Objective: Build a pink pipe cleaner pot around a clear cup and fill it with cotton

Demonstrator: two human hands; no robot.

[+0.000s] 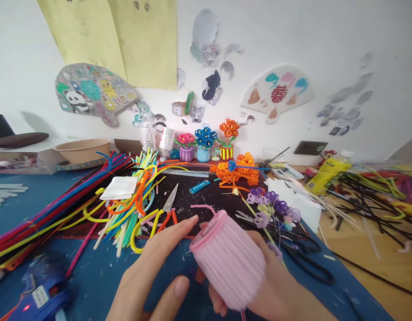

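A small pink pot covered in pipe cleaners [230, 263] is tilted in my right hand [279, 283], whose fingers wrap underneath and behind it. Its rim is edged with a pink pipe cleaner, and a loose pink end sticks up beyond the rim. My left hand [148, 272] is just left of the pot with fingers apart and nothing in it. Whether the left fingertips touch the rim I cannot tell. Orange-handled scissors [169, 207] lie past my left hand, and a blue lighter [199, 187] lies beyond the pot.
Bundles of coloured pipe cleaners [92, 191] spread over the left side. A blue glue gun [42, 292] with a lit red light sits front left. Purple flowers [272, 205] and black-handled scissors [304, 256] lie right. Finished flower pots [203, 154] line the wall beside a yellow bottle [328, 174].
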